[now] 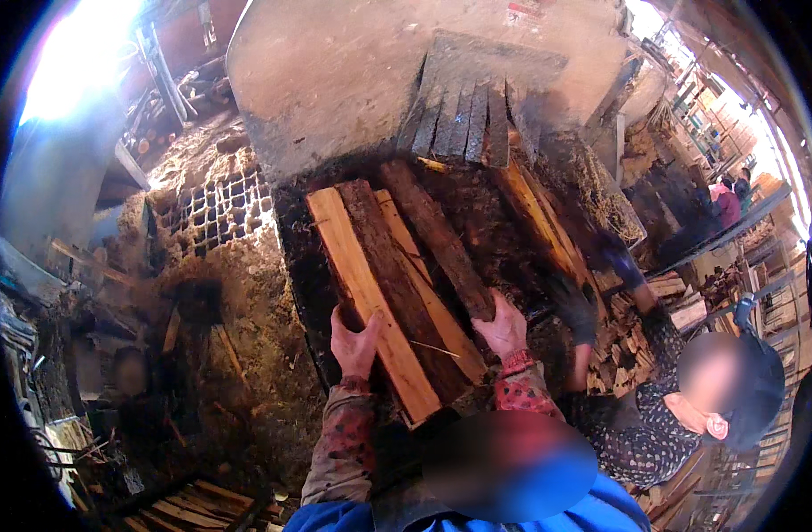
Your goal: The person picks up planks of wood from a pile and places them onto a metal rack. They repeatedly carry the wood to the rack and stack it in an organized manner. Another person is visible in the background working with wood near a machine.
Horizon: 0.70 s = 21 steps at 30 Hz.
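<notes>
The left hand (353,341) gripped the near left edge of a bundle of split wooden planks (397,284), its fingers curled over the pale outer plank. The right hand (505,326) lay on the bundle's right side, fingers closed over the near end of a dark, bark-covered plank (441,239). The bundle pointed away from the person, its far end reaching into a blackened kiln opening (477,195) below a large clay dome (335,80). Further planks (539,222) already lay inside, to the right. A row of dark slats (463,120) leaned against the dome above the opening. At the right, a co-worker in a dotted top had a dark-gloved hand (572,306) near the planks. A perforated brick block (218,208) sat to the left.
</notes>
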Motion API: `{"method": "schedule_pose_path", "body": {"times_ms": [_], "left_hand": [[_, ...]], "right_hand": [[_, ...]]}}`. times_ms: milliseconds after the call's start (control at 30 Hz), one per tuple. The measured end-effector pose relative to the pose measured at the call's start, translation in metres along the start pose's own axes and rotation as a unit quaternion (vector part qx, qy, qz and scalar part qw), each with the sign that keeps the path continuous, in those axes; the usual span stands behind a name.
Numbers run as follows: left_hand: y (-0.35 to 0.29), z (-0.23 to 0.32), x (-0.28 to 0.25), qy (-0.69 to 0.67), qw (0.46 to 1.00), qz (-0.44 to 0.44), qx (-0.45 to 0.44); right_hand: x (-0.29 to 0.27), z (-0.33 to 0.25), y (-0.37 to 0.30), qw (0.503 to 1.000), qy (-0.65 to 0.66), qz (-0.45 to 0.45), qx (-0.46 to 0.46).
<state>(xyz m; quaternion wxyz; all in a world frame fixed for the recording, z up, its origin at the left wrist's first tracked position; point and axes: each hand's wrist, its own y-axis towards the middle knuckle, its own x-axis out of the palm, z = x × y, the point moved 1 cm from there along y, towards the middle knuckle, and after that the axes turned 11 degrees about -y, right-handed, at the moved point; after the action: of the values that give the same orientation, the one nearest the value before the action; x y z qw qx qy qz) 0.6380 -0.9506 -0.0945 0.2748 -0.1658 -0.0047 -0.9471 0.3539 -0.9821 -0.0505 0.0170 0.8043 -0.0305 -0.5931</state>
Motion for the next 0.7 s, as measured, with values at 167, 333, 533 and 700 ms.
{"method": "schedule_pose_path", "body": {"times_ms": [167,333,533,700], "left_hand": [[-0.001,0.002,-0.004,0.075,0.997,0.029,0.021],[0.001,-0.002,-0.003,0.083,0.996,0.016,0.026],[-0.001,-0.007,0.005,-0.088,0.996,-0.009,0.012],[0.007,-0.016,-0.012,0.025,0.999,-0.01,0.02]], "right_hand": [[-0.038,-0.029,-0.024,0.998,0.06,0.021,0.003],[-0.028,-0.041,-0.071,0.977,0.207,0.021,-0.046],[-0.006,-0.066,-0.09,0.989,0.076,-0.015,-0.127],[-0.015,-0.051,-0.064,0.984,0.14,-0.007,-0.108]]}}
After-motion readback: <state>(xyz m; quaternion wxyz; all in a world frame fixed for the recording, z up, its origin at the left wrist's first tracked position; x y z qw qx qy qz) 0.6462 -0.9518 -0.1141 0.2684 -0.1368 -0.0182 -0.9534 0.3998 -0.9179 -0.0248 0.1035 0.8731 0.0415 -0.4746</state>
